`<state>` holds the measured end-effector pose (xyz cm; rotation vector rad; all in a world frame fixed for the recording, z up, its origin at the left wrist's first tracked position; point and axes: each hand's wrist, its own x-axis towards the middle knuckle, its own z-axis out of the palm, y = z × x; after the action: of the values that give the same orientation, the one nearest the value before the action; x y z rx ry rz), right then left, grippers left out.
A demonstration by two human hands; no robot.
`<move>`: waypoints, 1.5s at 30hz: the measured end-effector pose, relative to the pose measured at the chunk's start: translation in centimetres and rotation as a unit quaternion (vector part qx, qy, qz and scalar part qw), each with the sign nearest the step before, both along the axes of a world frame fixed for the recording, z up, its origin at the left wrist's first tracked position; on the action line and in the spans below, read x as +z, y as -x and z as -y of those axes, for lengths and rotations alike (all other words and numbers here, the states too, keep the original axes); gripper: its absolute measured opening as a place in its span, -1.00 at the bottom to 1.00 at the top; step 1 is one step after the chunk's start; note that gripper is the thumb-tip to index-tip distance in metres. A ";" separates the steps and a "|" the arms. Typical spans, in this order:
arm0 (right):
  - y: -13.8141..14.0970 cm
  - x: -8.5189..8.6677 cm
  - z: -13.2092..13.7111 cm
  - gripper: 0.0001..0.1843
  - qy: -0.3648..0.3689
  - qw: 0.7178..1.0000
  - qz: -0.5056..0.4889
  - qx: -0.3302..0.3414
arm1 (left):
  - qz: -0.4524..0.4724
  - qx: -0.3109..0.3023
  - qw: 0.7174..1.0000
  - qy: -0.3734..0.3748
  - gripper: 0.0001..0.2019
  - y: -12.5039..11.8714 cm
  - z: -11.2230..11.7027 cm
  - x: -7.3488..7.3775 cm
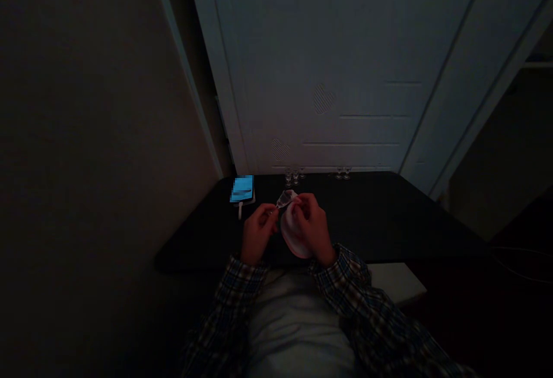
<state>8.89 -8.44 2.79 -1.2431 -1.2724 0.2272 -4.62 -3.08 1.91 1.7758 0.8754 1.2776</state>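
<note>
The room is dim. My left hand (258,233) is closed in a pinch on a small clear glass (286,198), which I hold above the near part of a dark table (380,216). My right hand (311,225) is closed round a pale pink cloth (292,234) and presses it against the glass. The cloth hangs down below my right palm. Both plaid sleeves reach up from the bottom of the view.
A lit phone with a blue screen (242,189) lies at the table's back left, with a small white thing beside it. Several small stemmed glasses (294,176) and two more (343,173) stand along the far edge, before a white door (345,67).
</note>
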 end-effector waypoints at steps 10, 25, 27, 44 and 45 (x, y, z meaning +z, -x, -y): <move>0.1 -0.1 -0.2 -0.73 0.007 0.999 0.003 0.043 | -0.033 -0.030 0.999 -0.008 -0.80 -0.2 0.4 0.3; 0.1 0.1 0.1 -0.69 -0.006 0.998 -0.004 0.068 | -0.086 -0.034 0.995 -0.036 -0.78 -0.3 0.1 -0.2; 0.1 0.1 0.1 -0.74 0.000 0.998 0.007 0.065 | -0.099 -0.036 0.993 -0.048 -0.77 -0.4 0.1 -0.3; 0.1 0.0 0.1 -0.78 0.008 0.999 -0.037 0.032 | -0.113 -0.029 0.992 -0.048 -0.80 -0.3 -0.4 -0.8; 0.2 0.0 0.1 -0.78 0.008 0.998 -0.042 0.037 | -0.104 -0.012 0.993 -0.045 -0.79 -0.2 -0.5 -0.8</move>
<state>8.72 -8.50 2.83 -1.1884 -1.2465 0.3402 -4.41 -2.63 1.12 2.0119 0.9195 1.1457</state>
